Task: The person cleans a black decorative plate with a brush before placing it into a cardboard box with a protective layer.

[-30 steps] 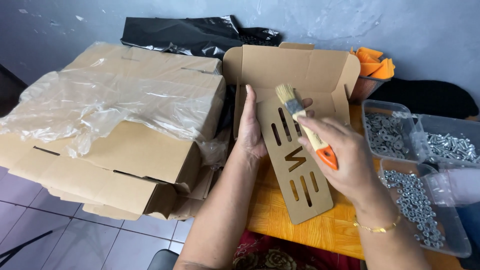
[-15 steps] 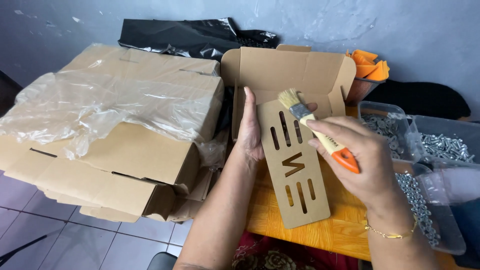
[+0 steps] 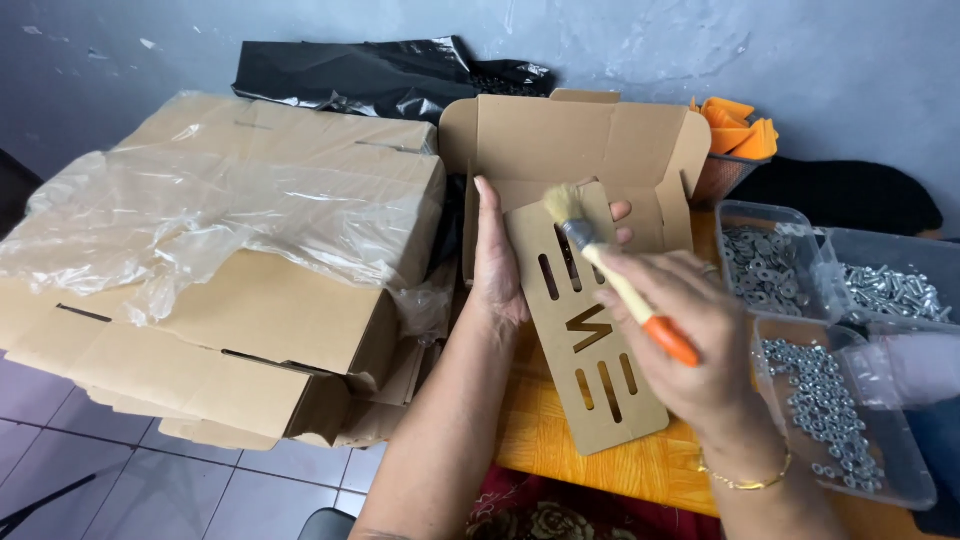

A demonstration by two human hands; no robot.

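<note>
My left hand (image 3: 497, 262) holds a flat brown board (image 3: 590, 340) with several cut slots, gripping its left edge, fingertips showing behind its top. My right hand (image 3: 690, 340) grips a small paintbrush (image 3: 610, 272) with a pale wooden handle and orange end. The bristles rest near the board's upper left corner. The board's lower end lies over the orange table top (image 3: 560, 450). Behind the board stands an open small cardboard box (image 3: 590, 140).
A large cardboard carton (image 3: 260, 300) draped in clear plastic film fills the left. Clear plastic trays (image 3: 770, 265) of metal washers, screws and nuts sit at the right. Orange parts in a basket (image 3: 740, 135) and a black plastic bag (image 3: 360, 75) lie at the back.
The brush has shifted up and left along the board, from its upper middle to the top left corner. The board sits slightly lower and closer in view.
</note>
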